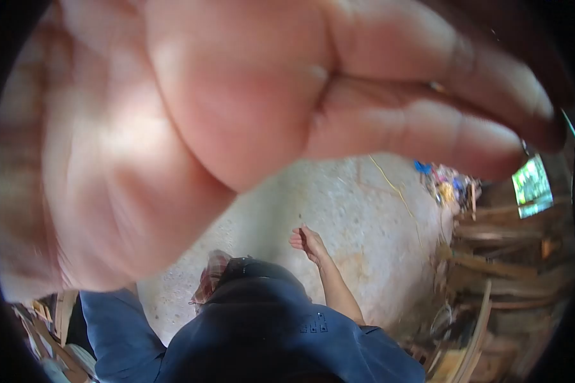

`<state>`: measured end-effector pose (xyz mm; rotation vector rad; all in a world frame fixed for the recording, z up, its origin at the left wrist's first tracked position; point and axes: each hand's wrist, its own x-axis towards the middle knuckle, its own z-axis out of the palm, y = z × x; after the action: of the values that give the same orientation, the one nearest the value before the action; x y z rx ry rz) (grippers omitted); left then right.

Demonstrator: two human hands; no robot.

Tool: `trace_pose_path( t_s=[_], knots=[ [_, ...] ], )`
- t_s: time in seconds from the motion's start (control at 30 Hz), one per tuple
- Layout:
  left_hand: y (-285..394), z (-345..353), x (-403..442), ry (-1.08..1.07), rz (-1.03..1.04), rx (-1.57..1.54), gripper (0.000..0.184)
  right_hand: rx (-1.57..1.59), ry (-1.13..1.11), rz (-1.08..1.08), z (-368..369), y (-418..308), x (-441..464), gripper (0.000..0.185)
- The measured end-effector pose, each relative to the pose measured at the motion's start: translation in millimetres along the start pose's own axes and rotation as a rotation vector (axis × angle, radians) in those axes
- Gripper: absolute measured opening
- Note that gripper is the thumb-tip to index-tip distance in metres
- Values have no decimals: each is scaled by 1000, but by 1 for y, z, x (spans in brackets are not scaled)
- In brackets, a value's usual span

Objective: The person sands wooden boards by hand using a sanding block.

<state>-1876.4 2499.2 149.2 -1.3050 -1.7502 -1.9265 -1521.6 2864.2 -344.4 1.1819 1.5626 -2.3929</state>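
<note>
Palm of the left hand (230, 121) held across the view; right hand (309, 243) lowered.
The left fingers are straightened toward the right, with nothing seen clasped. Farther down, well apart, the right fingers are loosely curled, and no object is seen in them. On the floor (358, 236), the yellow cord (396, 186) is laid ahead and to the right of the right hand, judged the nearer one; its length is slanted from upper left to lower right, untouched. Farther right, wood (492, 262) is piled.
</note>
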Motion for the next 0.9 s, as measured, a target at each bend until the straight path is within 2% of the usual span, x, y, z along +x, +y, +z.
trace_pose_path(
  t_s=[0.07,0.13,0.2,0.37,0.43,0.47,0.5,0.53,0.6,0.63,0.7,0.77,0.8,0.83,0.9],
  knots=[
    [-38,-56,23,25,-14,32,110,-81,-91,-29,43,-47,70,58],
    [-65,-65,39,31,-31,42,110,-193,-180,-80,92,-96,142,56],
    [-88,-47,48,32,-45,37,110,-256,-227,-88,145,-138,218,53],
    [-144,15,94,32,-67,5,111,-458,-480,-165,301,-190,412,63],
    [-172,16,130,41,-86,-7,111,-842,-145,-733,383,-225,427,68],
    [-189,7,152,46,-83,-7,111,-979,-321,-646,418,-265,422,66],
    [-207,-8,174,52,-82,-6,111,-1012,24,-1447,445,-202,557,49],
    [-224,-24,190,56,-89,-8,111,-1008,2,-1449,476,-226,561,49],
    [-252,-57,205,52,-105,-14,111,-1327,-122,-1241,544,-292,541,51],
    [-267,-70,219,38,-109,-18,111,-1313,-128,-1243,566,-303,551,51],
    [-306,-92,266,1,-115,-32,111,-1369,-41,-913,601,-322,569,53],
    [-326,-108,286,-36,-118,-50,111,-1364,-70,-885,625,-335,603,56],
    [-345,-86,318,-50,-116,-58,111,-1415,-28,-864,633,-340,613,57],
    [-356,-93,333,-62,-118,-67,112,-1469,11,-839,645,-347,625,58],
    [-376,-112,335,-74,-139,-96,112,-1428,40,-884,648,-341,645,58]
  ],
)
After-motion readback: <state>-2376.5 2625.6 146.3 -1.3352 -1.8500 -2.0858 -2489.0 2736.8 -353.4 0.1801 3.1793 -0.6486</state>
